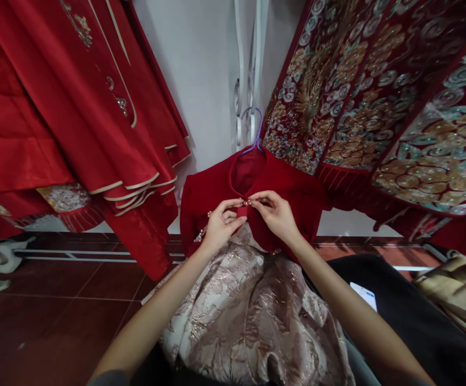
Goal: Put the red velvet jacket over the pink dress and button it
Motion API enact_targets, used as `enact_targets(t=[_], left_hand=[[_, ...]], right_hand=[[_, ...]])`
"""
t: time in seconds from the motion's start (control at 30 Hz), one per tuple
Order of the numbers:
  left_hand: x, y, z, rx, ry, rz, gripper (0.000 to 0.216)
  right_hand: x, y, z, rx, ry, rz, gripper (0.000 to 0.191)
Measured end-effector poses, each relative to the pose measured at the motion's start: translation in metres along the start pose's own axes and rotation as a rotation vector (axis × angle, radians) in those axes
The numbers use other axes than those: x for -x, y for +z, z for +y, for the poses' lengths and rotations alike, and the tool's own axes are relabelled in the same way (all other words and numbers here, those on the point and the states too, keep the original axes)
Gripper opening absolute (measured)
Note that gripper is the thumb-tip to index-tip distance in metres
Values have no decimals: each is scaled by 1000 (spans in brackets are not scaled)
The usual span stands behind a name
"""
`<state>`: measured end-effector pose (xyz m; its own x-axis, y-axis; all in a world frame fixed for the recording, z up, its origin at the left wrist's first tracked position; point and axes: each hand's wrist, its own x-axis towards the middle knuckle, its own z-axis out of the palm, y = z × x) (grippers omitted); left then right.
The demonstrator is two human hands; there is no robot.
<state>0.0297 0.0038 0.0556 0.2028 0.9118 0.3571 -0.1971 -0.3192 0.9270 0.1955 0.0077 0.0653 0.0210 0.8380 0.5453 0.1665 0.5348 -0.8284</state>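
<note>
A short dark red velvet jacket [297,195] hangs on a purple hanger [253,131] in front of me. Both hands meet at its front opening just below the collar. My left hand [222,222] pinches the left front edge, fingers closed on the fabric beside a small beaded clasp [247,202]. My right hand [275,214] pinches the right front edge at the same clasp. Below the jacket, a pale brocade skirt [253,316] with a floral pattern spreads toward me.
Plain red embroidered robes [76,107] hang at the left. Heavily embroidered red and gold garments [397,96] hang at the right. A white wall [201,69] is behind, dark red floor tiles [56,311] below. A white phone [365,295] lies on black cloth at the right.
</note>
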Motion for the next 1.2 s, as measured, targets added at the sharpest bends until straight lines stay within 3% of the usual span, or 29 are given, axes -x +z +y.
enact_targets(t=[0.27,0.5,0.87,1.2], left_hand=[[7,-1,-6,32,-48,5,46],[2,2,1,-45,-26,-45,46],[-16,14,-5,-168,89,159,16],[-20,15,-6,-187,94,144,20]], right_hand=[[3,-7,-5,7,1,-81,15],[6,-3,-5,60,-42,-48,16],[5,-2,-2,58,-53,-25,17],[1,-2,0,-12,-1,-17,20]])
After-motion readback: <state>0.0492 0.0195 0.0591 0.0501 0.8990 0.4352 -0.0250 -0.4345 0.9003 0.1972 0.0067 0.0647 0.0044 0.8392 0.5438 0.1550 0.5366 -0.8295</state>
